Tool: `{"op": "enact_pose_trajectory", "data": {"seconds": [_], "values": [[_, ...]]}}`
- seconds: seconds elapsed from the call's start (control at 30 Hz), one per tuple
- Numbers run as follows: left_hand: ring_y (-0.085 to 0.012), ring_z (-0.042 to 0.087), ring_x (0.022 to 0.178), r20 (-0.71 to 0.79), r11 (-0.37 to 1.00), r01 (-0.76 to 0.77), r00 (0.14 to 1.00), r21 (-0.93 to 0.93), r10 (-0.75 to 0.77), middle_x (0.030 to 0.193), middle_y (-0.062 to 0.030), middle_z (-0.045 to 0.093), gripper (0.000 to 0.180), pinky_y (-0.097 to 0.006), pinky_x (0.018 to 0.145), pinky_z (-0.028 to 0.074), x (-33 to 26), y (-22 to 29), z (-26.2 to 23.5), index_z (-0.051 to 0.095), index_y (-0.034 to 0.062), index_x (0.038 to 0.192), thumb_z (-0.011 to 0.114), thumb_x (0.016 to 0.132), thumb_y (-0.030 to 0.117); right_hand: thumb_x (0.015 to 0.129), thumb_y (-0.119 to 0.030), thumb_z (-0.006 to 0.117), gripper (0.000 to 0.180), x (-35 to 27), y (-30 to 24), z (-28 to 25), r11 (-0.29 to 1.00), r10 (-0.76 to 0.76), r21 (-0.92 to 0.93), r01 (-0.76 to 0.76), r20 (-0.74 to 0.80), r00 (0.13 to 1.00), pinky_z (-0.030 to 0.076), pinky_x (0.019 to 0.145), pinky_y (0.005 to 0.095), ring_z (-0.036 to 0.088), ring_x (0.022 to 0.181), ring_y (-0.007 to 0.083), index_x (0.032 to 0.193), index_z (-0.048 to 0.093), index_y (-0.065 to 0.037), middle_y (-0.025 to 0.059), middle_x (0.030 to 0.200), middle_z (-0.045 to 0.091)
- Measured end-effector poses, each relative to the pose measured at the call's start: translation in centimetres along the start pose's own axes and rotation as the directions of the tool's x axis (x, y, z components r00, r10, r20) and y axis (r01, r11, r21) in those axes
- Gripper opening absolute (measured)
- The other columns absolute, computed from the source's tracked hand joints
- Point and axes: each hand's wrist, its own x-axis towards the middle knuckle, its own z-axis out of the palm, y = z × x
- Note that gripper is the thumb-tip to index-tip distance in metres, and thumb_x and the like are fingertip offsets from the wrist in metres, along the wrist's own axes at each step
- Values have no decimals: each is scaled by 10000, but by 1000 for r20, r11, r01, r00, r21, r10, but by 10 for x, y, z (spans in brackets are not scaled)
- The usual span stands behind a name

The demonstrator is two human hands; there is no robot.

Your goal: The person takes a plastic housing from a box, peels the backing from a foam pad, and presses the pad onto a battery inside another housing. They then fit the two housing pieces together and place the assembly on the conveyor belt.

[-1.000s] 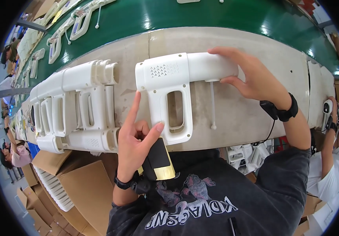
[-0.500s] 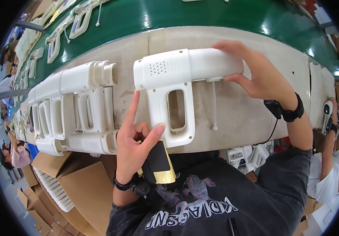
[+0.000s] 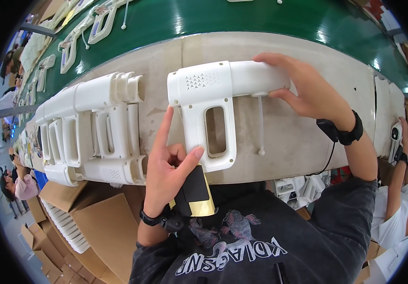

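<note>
A white gun-shaped plastic housing with a looped handle and a patch of small vents lies across my hands above the bench. My right hand grips its right end between thumb and fingers. From its underside hangs a thin white tube with a small knob at the end. My left hand is at the handle side: the index fingertip touches the lower left corner, the thumb rests by the handle's lower left. The other left fingers curl around a black block with yellow tape, partly hidden by the hand.
Several white housings stand in a row at the left of the grey bench. White half shells lie on the green conveyor belt. Cardboard boxes stand below left, a bin of white parts below right. Another person's hand works at the far right.
The housing's vented end and handle have shifted slightly right, the handle also upward. My left hand has moved right with it. Half shells on the belt have slid a little right.
</note>
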Motion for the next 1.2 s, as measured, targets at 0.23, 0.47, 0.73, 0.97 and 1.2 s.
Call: {"op": "enact_pose_trajectory", "data": {"seconds": [0.23, 0.47, 0.73, 0.97, 1.2], "values": [[-7, 356, 567, -5, 1000, -14, 1000, -14, 14, 598, 89, 394, 816, -165, 556, 273, -4, -2, 0, 221, 82, 1584, 679, 909, 57, 747, 44, 712, 705, 0, 1, 0, 1000, 0, -7, 0, -6, 1000, 457, 1026, 432, 546, 1224, 396, 1406, 484, -64, 159, 1362, 575], [-28, 399, 628, -489, 952, -109, 838, 285, 242, 716, 37, 572, 239, -203, 555, 322, -2, -12, -25, 711, 45, 1163, 597, 1005, 183, 756, 69, 688, 700, 0, 3, 2, 998, 26, 61, -26, 2, 1000, 412, 1073, 408, 526, 1270, 360, 1409, 477, -71, 146, 1387, 560], [-197, 602, 749, -523, 778, -281, 608, 562, 597, 865, -81, 679, 157, -330, 703, 479, 33, 35, -35, 715, 37, 999, 633, 972, 169, 762, 80, 674, 686, -4, 5, -3, 993, 78, 84, -80, 32, 996, 383, 1102, 390, 522, 1285, 338, 1400, 471, -68, 130, 1393, 557], [-324, 575, 1005, -281, 608, -418, 616, 675, 736, 1114, -113, 607, 197, -414, 887, 460, 41, 32, -20, 680, 78, 1103, 616, 923, 30, 765, 32, 715, 731, -5, 6, -11, 995, 90, 24, -92, 79, 993, 376, 1114, 393, 496, 1328, 301, 1441, 457, -75, 112, 1434, 537], [-368, 534, 1193, 164, 407, -589, 685, 698, 710, 1275, -181, 564, 317, -431, 990, 450, 64, 49, 31, 582, -6, 1240, 603, 948, 117, 977, -285, 624, 484, -6, 41, -15, 925, 279, 230, -303, 132, 951, 428, 1033, 339, 553, 1183, 187, 1393, 524, -58, 72, 1326, 593]]}}
